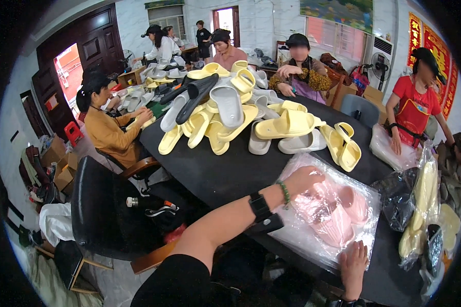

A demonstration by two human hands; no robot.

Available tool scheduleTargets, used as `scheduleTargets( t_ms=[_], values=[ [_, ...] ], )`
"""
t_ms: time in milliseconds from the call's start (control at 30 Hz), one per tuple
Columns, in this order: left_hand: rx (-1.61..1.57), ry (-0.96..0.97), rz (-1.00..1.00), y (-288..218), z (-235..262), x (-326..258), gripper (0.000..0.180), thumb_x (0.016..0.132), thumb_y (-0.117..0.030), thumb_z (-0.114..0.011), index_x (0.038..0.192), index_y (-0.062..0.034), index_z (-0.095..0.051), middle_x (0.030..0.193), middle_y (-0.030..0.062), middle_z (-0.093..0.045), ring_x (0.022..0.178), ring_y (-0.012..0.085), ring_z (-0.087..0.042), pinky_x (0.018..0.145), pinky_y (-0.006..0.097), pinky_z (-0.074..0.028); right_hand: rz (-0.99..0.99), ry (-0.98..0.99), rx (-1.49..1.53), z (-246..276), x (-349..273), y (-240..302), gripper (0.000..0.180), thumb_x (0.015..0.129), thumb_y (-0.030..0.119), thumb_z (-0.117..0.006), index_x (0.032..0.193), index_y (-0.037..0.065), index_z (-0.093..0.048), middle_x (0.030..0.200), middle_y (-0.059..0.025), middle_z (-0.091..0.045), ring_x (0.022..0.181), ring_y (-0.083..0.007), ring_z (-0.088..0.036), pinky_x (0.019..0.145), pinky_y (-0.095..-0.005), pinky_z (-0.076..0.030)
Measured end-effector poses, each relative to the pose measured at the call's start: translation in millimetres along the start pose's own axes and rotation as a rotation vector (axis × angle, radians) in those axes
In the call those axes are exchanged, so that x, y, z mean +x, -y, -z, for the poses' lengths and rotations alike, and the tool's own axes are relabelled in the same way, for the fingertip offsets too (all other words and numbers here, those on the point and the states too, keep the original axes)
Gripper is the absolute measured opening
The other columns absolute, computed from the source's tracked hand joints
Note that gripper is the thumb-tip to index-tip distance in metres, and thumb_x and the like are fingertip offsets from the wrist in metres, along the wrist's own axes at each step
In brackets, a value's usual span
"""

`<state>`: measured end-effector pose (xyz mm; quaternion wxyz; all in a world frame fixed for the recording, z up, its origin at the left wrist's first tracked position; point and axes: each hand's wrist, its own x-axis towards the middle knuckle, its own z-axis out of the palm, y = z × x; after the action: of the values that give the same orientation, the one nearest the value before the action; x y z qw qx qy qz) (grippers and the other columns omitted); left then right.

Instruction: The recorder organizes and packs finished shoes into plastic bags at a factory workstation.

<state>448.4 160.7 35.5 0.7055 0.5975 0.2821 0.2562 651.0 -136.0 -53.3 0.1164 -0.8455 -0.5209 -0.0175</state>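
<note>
A pair of pink slippers [337, 225] lies inside a clear plastic bag [287, 231] on the black table in front of me. My left hand [303, 180] rests on the far part of this bag, its fingers bent downward and their tips hidden. A green bead bracelet [285, 193] and a dark band [260, 205] circle my left wrist and forearm. At the bag's near right edge, my right hand [354, 265] lies with its fingers stretched out and apart, touching the plastic beside the pink slippers.
A heap of yellow, grey and black slippers [226, 106] covers the table's [189, 171] far middle. Bagged pale yellow slippers [420, 215] and a dark plastic package [397, 198] lie at right. A black chair [100, 210] stands left. Several people work around, one in red [414, 102].
</note>
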Motion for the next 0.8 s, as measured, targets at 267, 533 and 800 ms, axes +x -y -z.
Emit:
scheduleTargets(
  t_ms=[267, 533, 800],
  values=[
    [0.036, 0.117, 0.148, 2, 18, -48, 0.044, 0.096, -0.026, -0.061, 0.130, -0.0020, -0.048, 0.112, 0.0123, -0.066, 0.094, 0.0199, -0.070, 0.064, 0.028, -0.054, 0.117, 0.093, 0.030, 36, 9, -32, 0.061, 0.087, 0.026, -0.068, 0.140, 0.006, -0.043, 0.146, -0.0190, -0.043, 0.134, -0.0395, -0.040, 0.107, -0.0541, -0.031],
    [0.091, 0.063, 0.104, 18, 22, -74, 0.040, 0.095, -0.011, -0.060, 0.130, 0.0013, -0.046, 0.106, 0.0156, -0.068, 0.090, 0.0187, -0.069, 0.073, 0.029, -0.054, 0.241, -0.153, 0.360, 63, 81, -32, 0.065, 0.093, 0.031, -0.065, 0.140, -0.006, -0.040, 0.145, -0.0301, -0.042, 0.136, -0.0410, -0.041, 0.112, -0.0425, -0.035],
    [-0.004, 0.125, 0.166, 21, 15, -80, 0.034, 0.095, -0.009, -0.058, 0.128, -0.0016, -0.050, 0.097, 0.0143, -0.070, 0.085, 0.0206, -0.070, 0.068, 0.027, -0.055, 0.118, -0.004, 0.475, 12, 116, -56, 0.078, 0.101, 0.053, -0.039, 0.151, -0.005, -0.022, 0.153, -0.0305, -0.027, 0.145, -0.0406, -0.025, 0.117, -0.0451, -0.024]
  ],
)
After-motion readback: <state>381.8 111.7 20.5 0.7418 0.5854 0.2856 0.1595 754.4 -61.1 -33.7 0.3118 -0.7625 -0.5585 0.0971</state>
